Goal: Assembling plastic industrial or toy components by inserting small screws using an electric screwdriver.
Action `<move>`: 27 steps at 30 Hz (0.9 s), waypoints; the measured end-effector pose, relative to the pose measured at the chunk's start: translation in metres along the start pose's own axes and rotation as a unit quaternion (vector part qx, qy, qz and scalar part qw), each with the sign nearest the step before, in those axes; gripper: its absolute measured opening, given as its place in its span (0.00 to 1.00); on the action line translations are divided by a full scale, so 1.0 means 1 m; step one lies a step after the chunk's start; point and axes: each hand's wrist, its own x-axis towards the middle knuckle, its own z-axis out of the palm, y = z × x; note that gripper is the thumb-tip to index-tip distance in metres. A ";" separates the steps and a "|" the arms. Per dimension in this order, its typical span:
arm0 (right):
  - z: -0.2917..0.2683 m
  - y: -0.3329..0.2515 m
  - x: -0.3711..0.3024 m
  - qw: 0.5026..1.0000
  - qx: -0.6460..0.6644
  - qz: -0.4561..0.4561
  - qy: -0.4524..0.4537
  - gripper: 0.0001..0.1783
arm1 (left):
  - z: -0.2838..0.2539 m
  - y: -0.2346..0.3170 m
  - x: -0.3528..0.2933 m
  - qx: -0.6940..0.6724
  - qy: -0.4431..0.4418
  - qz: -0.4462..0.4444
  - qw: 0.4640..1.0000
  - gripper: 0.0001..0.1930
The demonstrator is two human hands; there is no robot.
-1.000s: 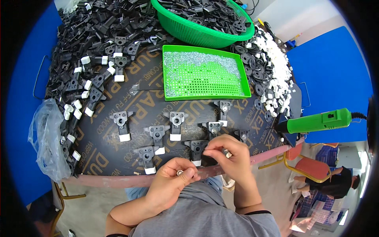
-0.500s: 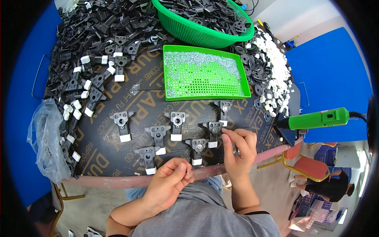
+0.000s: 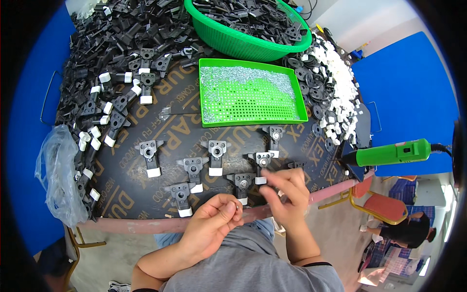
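Observation:
My left hand (image 3: 210, 221) is closed at the table's front edge. Its thumb and fingertips pinch a small metal piece (image 3: 237, 208), too small to identify. My right hand (image 3: 288, 194) hovers to its right, thumb and index finger apart, nothing seen between them. Nearest its fingertips lies a black plastic bracket (image 3: 262, 160) with a white end cap and a silvery round piece in its hole. Another bracket (image 3: 243, 182) lies between the hands, also with metal in its hole. Several similar capped brackets (image 3: 215, 152) lie farther left; one (image 3: 276, 136) lies beyond.
A green perforated tray (image 3: 253, 121) of small silvery screws stands mid-table, with a green basket (image 3: 248, 46) of black parts behind. Black parts (image 3: 126, 34) heap at the left; black discs (image 3: 311, 87) and white caps (image 3: 340, 87) at the right. A green power tool (image 3: 391, 153) juts in from the right.
My right hand has drawn back toward me from the bracket, its thumb and index finger now apart. That bracket's hole now shows a bright silvery piece. My left hand has barely moved.

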 end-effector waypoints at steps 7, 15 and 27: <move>0.001 -0.017 0.021 0.973 0.176 -0.080 -0.125 0.13 | 0.003 0.002 -0.001 -0.027 -0.002 -0.021 0.999 0.07; 0.015 -0.026 0.049 0.937 0.252 -0.145 -0.194 0.08 | 0.001 0.016 -0.008 -0.085 -0.038 0.041 0.995 0.05; 0.051 -0.017 0.085 0.962 0.102 0.118 -0.222 0.04 | 0.004 0.019 -0.019 0.014 -0.022 0.006 1.000 0.09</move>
